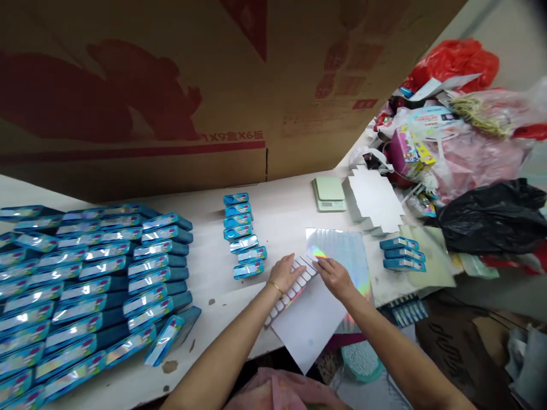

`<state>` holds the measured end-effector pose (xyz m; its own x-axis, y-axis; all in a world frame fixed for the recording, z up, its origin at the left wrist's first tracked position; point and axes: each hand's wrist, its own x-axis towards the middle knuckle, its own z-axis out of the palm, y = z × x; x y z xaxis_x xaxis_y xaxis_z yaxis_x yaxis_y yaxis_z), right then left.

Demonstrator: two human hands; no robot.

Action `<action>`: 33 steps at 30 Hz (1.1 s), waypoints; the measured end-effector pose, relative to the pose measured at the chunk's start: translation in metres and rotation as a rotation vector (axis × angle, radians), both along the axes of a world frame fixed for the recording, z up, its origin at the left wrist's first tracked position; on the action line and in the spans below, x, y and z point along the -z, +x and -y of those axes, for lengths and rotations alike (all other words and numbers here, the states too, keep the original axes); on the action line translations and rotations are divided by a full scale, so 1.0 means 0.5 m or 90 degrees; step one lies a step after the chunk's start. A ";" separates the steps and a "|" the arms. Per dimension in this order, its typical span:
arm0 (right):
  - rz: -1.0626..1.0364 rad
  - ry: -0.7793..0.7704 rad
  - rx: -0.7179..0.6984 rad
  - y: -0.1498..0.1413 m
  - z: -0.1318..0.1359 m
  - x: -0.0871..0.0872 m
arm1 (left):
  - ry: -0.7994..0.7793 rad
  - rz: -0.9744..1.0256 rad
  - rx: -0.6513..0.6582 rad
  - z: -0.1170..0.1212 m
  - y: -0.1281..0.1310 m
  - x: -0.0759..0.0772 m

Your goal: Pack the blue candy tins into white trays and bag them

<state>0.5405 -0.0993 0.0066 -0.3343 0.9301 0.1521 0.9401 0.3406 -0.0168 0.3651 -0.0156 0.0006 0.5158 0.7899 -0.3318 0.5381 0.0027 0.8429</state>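
Note:
A sheet of small white stickers (pixel 294 289) lies slantwise before me on the table, with a plain white paper part (pixel 311 327) towards my body. My left hand (pixel 285 274), a bracelet at its wrist, rests on the sheet's left side with thumb and fingers apart. At the upper right end of the stickers, my right hand (pixel 335 278) is closed in a pinch on the sheet's edge; whether a single sticker has lifted there is too small to tell. Beneath and to the right lies a shiny silver rainbow sheet (pixel 356 256).
Many blue boxes (pixel 94 285) stand in rows at left. A short column of blue boxes (pixel 237 221) is mid-table, and several more (pixel 402 254) sit at right. Behind are a scale (pixel 328 191), white card stack (pixel 375 196) and large carton (pixel 239 85). Plastic bags (pixel 491 210) crowd the right.

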 end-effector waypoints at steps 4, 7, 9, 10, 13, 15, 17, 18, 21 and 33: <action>-0.078 -0.018 -0.034 -0.016 0.038 -0.026 | -0.163 0.091 -0.010 -0.017 0.029 0.033; -0.120 -0.073 -0.024 -0.019 0.022 -0.069 | -0.155 0.117 -0.030 -0.018 0.027 0.029; -0.107 -0.056 0.031 -0.013 -0.007 -0.089 | -0.149 0.137 -0.032 -0.015 0.024 0.019; -0.085 -0.041 0.050 -0.009 -0.025 -0.095 | -0.148 0.152 -0.030 -0.014 0.023 0.014; 0.000 -0.019 -0.003 0.005 -0.068 -0.094 | -0.149 0.192 -0.034 -0.010 0.022 -0.001; 0.035 -0.007 -0.070 0.012 -0.079 -0.086 | -0.175 0.203 -0.043 -0.008 0.023 -0.005; 0.052 0.006 -0.101 0.017 -0.076 -0.080 | -0.208 0.210 -0.048 -0.005 0.024 -0.006; 0.051 0.011 -0.108 0.019 -0.070 -0.079 | -0.217 0.212 -0.050 -0.003 0.025 -0.005; 0.026 0.002 -0.110 0.022 -0.051 -0.086 | -0.204 0.202 -0.066 -0.002 0.028 -0.002; 0.022 0.026 -0.082 0.018 -0.054 -0.095 | -0.182 0.237 -0.055 -0.001 0.028 -0.029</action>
<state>0.5496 -0.0722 0.0544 -0.4564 0.8722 0.1759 0.8882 0.4584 0.0312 0.3792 -0.0152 0.0152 0.5773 0.7388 -0.3478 0.1876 0.2946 0.9370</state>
